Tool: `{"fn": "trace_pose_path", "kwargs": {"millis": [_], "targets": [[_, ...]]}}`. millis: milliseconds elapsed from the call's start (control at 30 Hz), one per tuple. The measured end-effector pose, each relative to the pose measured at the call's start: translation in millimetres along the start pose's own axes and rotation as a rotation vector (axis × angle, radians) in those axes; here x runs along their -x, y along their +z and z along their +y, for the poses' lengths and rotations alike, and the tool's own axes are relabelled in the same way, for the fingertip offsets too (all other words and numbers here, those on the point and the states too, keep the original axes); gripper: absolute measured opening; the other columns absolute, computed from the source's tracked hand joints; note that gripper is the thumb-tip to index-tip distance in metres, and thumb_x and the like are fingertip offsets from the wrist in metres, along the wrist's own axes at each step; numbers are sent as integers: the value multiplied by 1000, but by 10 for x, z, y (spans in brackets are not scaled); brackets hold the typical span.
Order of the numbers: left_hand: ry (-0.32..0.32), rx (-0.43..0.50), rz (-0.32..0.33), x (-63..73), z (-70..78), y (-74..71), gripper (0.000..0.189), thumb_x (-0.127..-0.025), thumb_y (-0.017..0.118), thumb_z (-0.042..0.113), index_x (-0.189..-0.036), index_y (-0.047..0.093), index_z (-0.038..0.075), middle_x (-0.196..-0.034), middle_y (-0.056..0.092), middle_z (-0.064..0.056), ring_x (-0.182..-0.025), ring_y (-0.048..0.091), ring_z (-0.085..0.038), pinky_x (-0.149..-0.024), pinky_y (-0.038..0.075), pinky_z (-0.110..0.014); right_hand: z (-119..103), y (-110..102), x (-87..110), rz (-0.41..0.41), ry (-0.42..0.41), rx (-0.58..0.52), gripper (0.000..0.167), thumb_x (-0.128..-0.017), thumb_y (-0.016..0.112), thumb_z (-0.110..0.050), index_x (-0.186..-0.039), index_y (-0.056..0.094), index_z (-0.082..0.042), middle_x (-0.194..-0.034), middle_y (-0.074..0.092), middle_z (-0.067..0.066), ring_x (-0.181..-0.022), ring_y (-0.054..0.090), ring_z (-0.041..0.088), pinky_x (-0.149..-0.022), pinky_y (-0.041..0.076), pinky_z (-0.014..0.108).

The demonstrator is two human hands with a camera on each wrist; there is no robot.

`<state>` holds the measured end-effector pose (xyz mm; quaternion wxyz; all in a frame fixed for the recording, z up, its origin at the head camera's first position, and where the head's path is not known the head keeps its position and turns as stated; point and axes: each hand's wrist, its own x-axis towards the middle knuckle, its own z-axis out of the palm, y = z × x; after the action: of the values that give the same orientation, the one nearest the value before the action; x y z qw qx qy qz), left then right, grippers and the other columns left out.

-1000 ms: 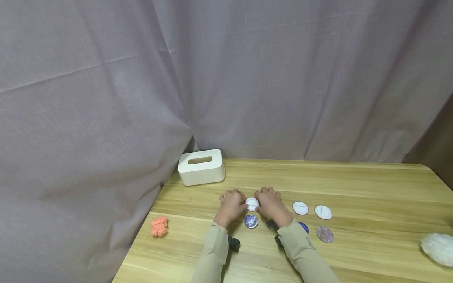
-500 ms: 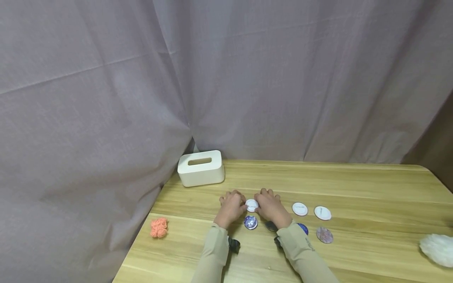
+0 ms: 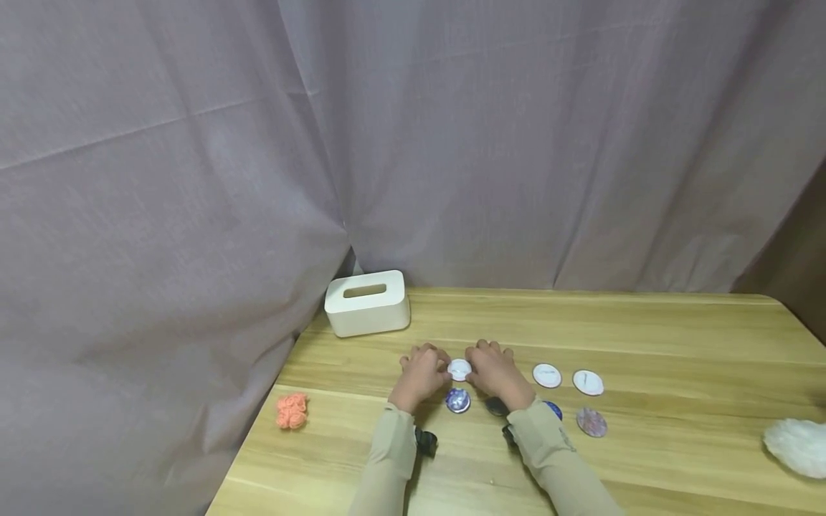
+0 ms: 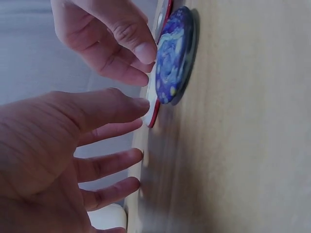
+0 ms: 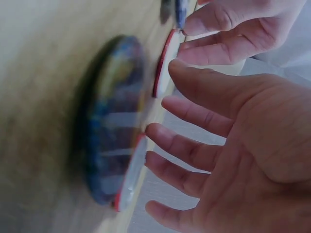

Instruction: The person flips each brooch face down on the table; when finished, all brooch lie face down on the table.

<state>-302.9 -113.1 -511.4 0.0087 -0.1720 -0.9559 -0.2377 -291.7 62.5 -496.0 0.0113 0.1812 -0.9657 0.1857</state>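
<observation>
A round pin badge (image 3: 459, 370) lies on the table with its white back and pin facing up. My left hand (image 3: 422, 374) pinches its left edge between thumb and index finger, the other fingers spread beyond it. At the opposite edge, my right hand (image 3: 497, 370) pinches the same badge with thumb and index finger. A red rim shows on this badge (image 4: 152, 111) in the left wrist view. Just in front of it lies a blue-purple patterned badge (image 3: 458, 400), face up. A dark badge (image 3: 496, 406) sits partly hidden beside my right wrist.
Two more white-backed badges (image 3: 547, 375) lie to the right. A blue badge (image 3: 553, 409), partly under my right sleeve, and a pinkish badge (image 3: 591, 423) are nearer. A white tissue box (image 3: 368, 315) stands back left, coral yarn (image 3: 292, 411) left, a fluffy white thing (image 3: 796, 446) far right.
</observation>
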Motion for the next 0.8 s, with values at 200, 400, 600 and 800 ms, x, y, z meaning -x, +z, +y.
{"fn": "trace_pose_path", "kwargs": {"millis": [200,400,600,800], "targets": [[-9,25,-6,21,24,-54,26,-86,77,19,-110,74,9,-124,63,-14,-110,52,-35,-88,36,-55,4,-59,20,-9,-15,-24,22,-84,79,-12,-101,68,-3,-97,60,12,-92,52,33,-83,38,57],[0,35,-25,59,101,-95,29,-87,75,17,-114,73,8,-126,63,-15,-110,53,-34,-88,36,-53,-20,-95,76,-26,-21,-40,32,-86,78,-14,-114,68,-2,-106,62,13,-102,53,35,-90,38,60],[8,27,-4,90,140,-133,27,-87,73,16,-112,73,7,-120,64,-13,-105,54,-31,-84,36,-50,-75,-158,116,-13,-20,-55,33,-87,77,-15,-116,68,-2,-109,62,14,-103,52,35,-89,36,59],[22,14,-7,182,113,-144,27,-88,71,18,-113,73,8,-115,66,-11,-101,57,-29,-81,40,-49,-138,-200,210,-5,-20,-63,32,-86,78,-14,-114,69,-1,-109,64,14,-105,54,38,-89,37,60]]}}
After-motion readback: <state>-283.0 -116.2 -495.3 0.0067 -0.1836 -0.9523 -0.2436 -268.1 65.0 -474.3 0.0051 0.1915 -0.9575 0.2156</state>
